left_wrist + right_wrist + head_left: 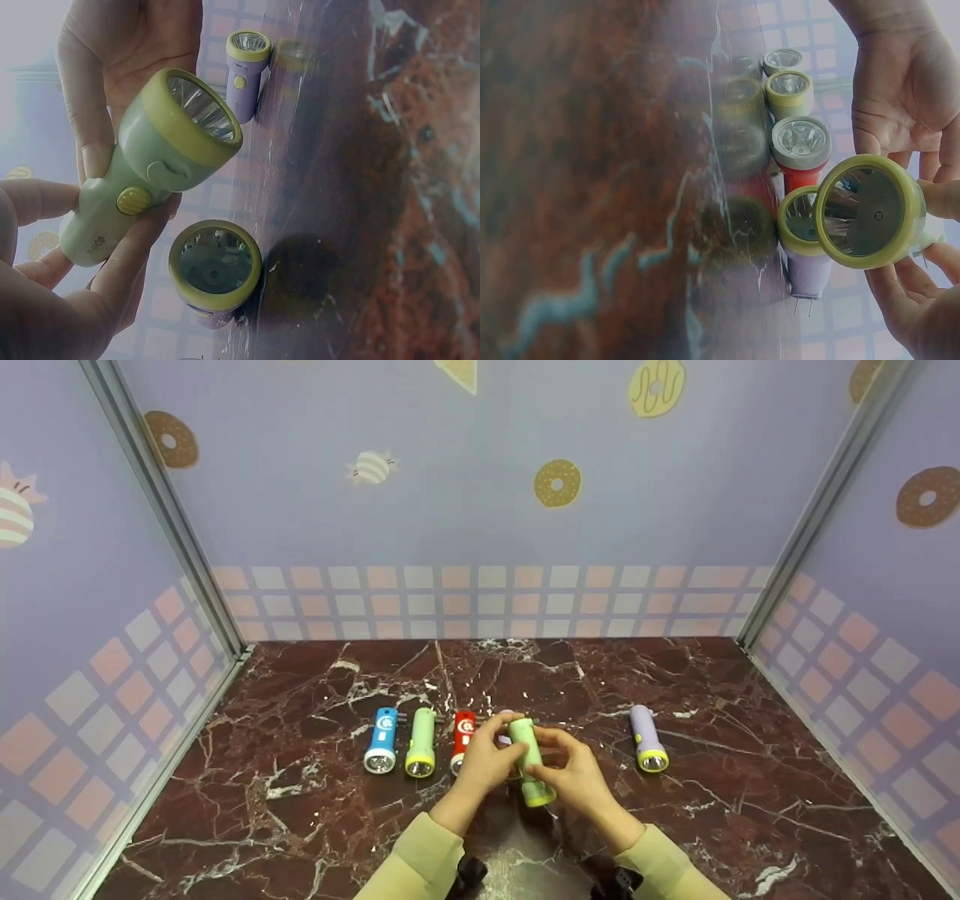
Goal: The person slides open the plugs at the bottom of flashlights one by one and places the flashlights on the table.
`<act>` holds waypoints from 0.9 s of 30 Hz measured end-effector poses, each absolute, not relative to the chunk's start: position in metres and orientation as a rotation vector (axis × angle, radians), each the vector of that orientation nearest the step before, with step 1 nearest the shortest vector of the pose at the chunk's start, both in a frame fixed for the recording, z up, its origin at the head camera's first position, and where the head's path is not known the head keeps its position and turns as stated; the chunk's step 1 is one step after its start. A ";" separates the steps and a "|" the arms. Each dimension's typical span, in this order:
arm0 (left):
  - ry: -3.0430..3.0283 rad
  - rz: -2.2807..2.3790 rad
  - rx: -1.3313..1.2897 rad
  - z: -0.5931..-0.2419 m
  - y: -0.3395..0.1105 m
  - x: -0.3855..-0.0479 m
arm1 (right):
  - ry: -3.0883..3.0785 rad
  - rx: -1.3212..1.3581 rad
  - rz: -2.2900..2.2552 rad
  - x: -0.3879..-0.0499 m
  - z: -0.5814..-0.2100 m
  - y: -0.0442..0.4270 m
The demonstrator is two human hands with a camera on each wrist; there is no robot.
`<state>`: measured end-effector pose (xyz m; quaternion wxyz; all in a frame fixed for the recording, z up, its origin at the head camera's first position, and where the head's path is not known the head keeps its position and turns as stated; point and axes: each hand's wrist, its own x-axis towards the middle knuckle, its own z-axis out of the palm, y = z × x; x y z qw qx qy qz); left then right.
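Both hands hold one light green flashlight (530,754) above the table, its yellow-rimmed lens tilted down toward the body. My left hand (485,761) pinches it from the left and my right hand (576,776) grips it from the right, thumb on the barrel. In the left wrist view the flashlight's yellow switch (134,200) shows between the fingers of both hands. Behind the hands lies a purple flashlight (808,274), mostly hidden in the head view. Just left of my left hand, a red flashlight (464,723) is partly covered.
Farther left on the marbled table (300,825) lie a blue flashlight (383,739) and another green one (421,742). A second purple flashlight (646,739) lies to the right. Patterned panels (480,532) enclose the back and sides.
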<state>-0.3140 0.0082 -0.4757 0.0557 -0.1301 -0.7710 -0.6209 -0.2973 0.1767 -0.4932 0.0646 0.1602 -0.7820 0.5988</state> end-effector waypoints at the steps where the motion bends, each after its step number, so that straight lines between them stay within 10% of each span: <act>1: -2.343 -1.884 -0.392 -0.476 0.008 -0.314 | -2.356 0.488 1.812 -0.297 -0.493 0.177; 27: -2.349 -1.907 -0.383 -0.478 0.008 -0.316 | -2.380 0.492 1.838 -0.298 -0.494 0.177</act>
